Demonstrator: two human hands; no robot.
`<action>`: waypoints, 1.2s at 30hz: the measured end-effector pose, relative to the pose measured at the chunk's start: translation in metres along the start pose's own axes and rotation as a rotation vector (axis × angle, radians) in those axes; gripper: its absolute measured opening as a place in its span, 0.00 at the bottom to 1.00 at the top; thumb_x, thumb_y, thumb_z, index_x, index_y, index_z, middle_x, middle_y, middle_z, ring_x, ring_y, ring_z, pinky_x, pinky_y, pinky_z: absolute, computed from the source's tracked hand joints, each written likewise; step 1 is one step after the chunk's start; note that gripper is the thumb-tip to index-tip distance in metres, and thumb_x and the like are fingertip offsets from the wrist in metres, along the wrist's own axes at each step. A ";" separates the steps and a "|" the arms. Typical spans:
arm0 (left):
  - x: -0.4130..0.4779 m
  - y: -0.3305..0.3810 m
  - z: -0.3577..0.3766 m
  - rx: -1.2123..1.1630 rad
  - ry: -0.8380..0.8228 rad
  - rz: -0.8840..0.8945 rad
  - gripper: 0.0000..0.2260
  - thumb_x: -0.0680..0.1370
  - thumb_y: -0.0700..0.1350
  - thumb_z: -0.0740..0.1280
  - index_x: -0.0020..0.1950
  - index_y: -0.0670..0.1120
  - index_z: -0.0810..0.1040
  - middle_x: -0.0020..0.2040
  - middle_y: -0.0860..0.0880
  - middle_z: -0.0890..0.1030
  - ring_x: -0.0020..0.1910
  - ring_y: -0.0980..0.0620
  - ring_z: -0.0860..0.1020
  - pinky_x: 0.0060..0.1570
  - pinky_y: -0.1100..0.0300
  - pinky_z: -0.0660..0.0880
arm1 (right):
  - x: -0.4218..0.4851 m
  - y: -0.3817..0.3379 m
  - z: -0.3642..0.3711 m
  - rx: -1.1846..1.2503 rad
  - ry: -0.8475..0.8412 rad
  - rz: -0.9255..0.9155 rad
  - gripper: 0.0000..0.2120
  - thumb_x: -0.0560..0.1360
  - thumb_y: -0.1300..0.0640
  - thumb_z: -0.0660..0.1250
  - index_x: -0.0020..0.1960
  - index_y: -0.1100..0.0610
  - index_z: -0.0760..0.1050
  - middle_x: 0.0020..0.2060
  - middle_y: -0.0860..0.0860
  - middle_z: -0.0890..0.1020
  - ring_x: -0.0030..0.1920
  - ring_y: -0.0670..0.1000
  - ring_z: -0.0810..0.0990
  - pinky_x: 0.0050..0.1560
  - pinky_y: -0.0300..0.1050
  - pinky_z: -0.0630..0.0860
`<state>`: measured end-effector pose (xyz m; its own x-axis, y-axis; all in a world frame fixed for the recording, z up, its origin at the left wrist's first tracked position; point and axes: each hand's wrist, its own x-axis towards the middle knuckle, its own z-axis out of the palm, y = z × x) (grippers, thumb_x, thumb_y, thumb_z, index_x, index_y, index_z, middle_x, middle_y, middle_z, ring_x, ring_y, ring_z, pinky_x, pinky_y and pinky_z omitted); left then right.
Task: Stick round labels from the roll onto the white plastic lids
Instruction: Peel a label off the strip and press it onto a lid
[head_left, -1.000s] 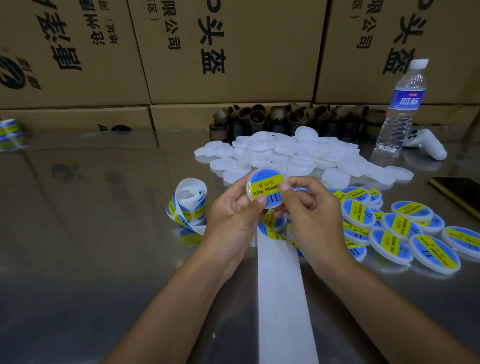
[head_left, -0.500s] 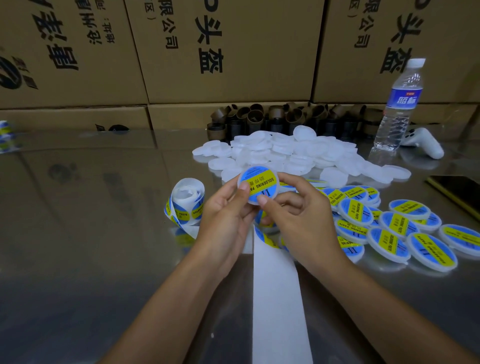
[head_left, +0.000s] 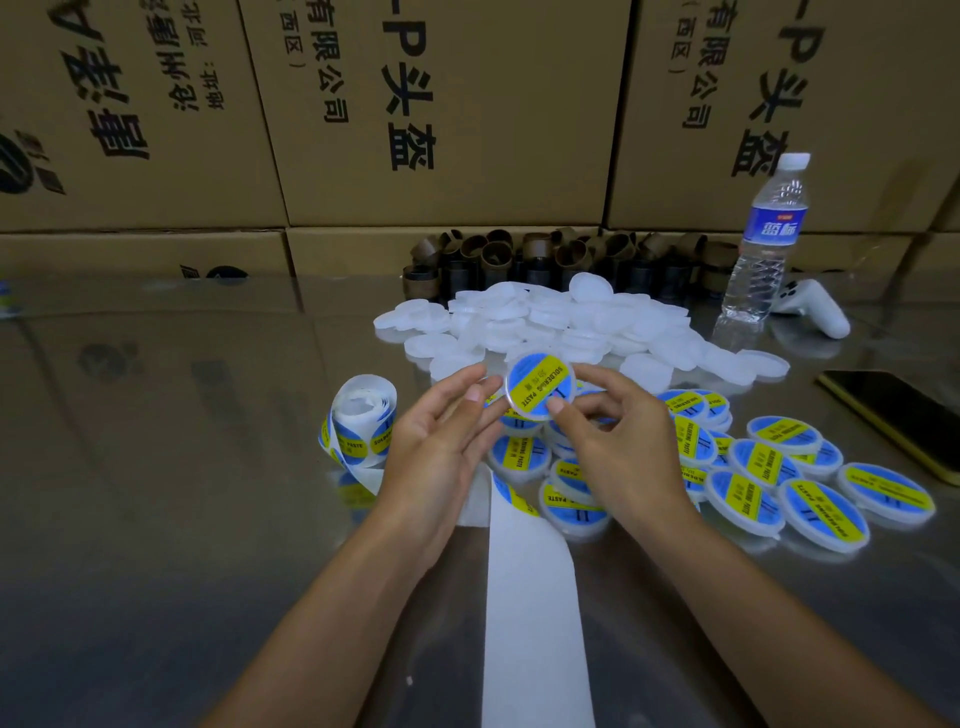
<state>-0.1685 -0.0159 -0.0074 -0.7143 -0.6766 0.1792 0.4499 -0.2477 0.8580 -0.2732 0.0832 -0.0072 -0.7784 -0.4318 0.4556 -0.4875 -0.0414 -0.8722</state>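
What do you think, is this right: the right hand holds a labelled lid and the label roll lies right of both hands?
No. The head view shows the label roll left of the left hand; the right hand does hold the labelled lid.

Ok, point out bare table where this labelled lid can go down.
Widest free patch: shiny metal table left of the blue-and-yellow label roll. Another lies near the person, right of the white backing strip, nearer than the labelled lids. Crowded: the plain white lid pile and that labelled cluster.
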 end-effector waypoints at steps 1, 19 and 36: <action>0.001 0.000 -0.001 -0.003 0.008 0.002 0.11 0.79 0.40 0.62 0.61 0.44 0.77 0.56 0.47 0.83 0.56 0.51 0.82 0.54 0.63 0.78 | 0.002 0.001 -0.002 -0.025 0.018 -0.004 0.11 0.73 0.60 0.71 0.52 0.50 0.76 0.29 0.44 0.81 0.32 0.38 0.78 0.34 0.27 0.70; 0.004 -0.001 -0.004 0.011 0.081 -0.014 0.09 0.79 0.35 0.61 0.50 0.44 0.79 0.36 0.49 0.83 0.37 0.53 0.82 0.39 0.63 0.79 | 0.005 0.006 -0.008 -0.718 -0.098 -0.069 0.10 0.74 0.52 0.65 0.55 0.50 0.73 0.29 0.47 0.74 0.39 0.53 0.77 0.34 0.45 0.64; 0.005 -0.004 -0.004 -0.038 0.049 -0.016 0.13 0.65 0.43 0.66 0.48 0.43 0.80 0.36 0.46 0.81 0.35 0.52 0.81 0.35 0.63 0.79 | 0.139 0.059 -0.069 -0.848 -0.072 0.325 0.11 0.76 0.55 0.63 0.42 0.62 0.79 0.46 0.60 0.80 0.48 0.62 0.78 0.50 0.51 0.77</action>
<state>-0.1716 -0.0212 -0.0115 -0.6947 -0.7053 0.1414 0.4597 -0.2841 0.8414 -0.4374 0.0829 0.0167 -0.9157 -0.3627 0.1730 -0.3977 0.7564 -0.5193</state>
